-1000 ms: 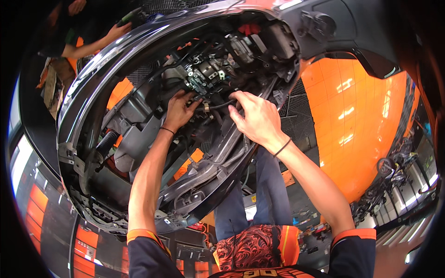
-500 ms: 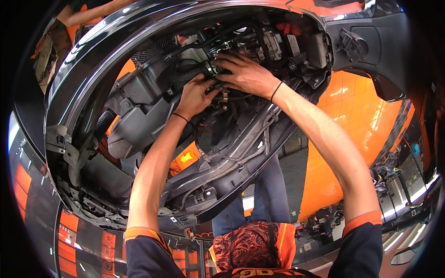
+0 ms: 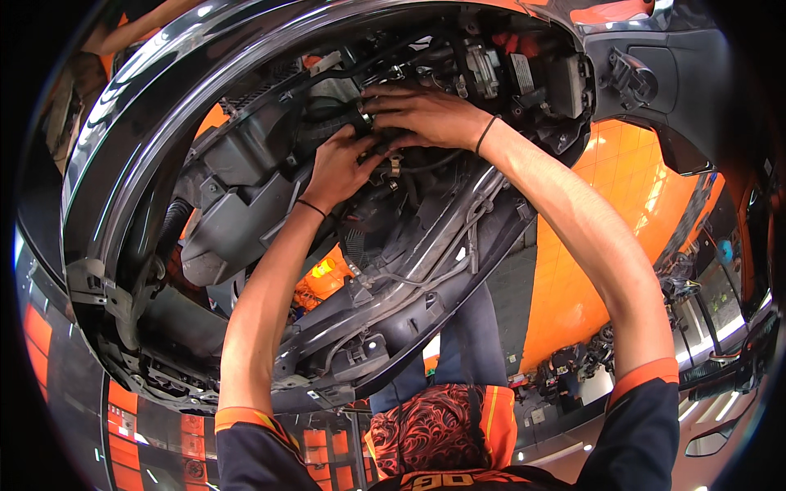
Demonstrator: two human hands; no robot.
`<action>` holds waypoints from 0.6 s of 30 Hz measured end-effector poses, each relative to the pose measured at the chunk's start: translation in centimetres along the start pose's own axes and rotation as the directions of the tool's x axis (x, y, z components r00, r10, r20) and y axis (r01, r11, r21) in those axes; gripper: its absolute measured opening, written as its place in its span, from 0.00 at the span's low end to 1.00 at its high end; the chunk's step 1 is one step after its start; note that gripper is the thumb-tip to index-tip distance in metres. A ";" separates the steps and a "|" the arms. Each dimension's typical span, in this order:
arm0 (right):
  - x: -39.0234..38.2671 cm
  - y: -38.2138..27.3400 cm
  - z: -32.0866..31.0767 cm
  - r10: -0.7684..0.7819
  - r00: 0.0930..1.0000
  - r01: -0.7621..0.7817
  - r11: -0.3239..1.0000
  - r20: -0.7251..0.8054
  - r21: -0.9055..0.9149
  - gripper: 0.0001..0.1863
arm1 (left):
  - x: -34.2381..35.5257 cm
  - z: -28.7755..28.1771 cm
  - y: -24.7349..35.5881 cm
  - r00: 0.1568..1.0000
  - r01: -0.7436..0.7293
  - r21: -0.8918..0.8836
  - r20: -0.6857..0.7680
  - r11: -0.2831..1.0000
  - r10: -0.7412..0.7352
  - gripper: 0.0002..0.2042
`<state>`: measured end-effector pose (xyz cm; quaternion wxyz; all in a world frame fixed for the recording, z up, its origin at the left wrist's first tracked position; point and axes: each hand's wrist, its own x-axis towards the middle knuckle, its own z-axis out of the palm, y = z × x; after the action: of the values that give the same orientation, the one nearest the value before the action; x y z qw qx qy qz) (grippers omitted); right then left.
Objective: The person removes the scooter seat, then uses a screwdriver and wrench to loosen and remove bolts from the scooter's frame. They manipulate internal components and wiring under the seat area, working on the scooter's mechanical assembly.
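Both of my hands are deep in the opened scooter body (image 3: pixel 401 307), close together at the engine. My left hand (image 3: pixel 334 170) is closed, thumb and fingers bent toward a small dark part that I cannot make out. Over it reaches my right hand (image 3: pixel 430 119), its fingers curled round the joint at the end of a thick black hose (image 3: pixel 321 132). A metal clamp (image 3: pixel 366 119) shows beside the right fingertips. What lies under the fingers is hidden. Just below them sits a small brass-coloured fitting (image 3: pixel 395 166).
A black plastic housing (image 3: pixel 246 217) lies left of my hands. Frame tubes (image 3: pixel 434 254) with a cable cross below. A silver metal unit (image 3: pixel 483 69) is at upper right. Glossy black panels (image 3: pixel 98 164) curve round the opening. Orange floor (image 3: pixel 581 270) shows to the right.
The view has shifted slightly, and both hands appear a little further left. My right fingers bend more over the hose joint; my left hand stays just below it.
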<state>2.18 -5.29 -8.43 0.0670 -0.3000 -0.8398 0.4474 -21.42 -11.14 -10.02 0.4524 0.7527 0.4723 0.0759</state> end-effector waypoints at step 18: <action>-1.8 -1.6 -3.3 0.309 0.879 -0.324 0.946 -0.365 0.019 0.20 | -3.1 -0.8 5.1 0.975 0.065 0.289 0.183 0.955 -0.122 0.15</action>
<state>4.22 -4.60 -4.94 0.1405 -0.5118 -0.7619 0.3713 -20.26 -13.81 -4.69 0.3890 0.7898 0.4658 -0.0892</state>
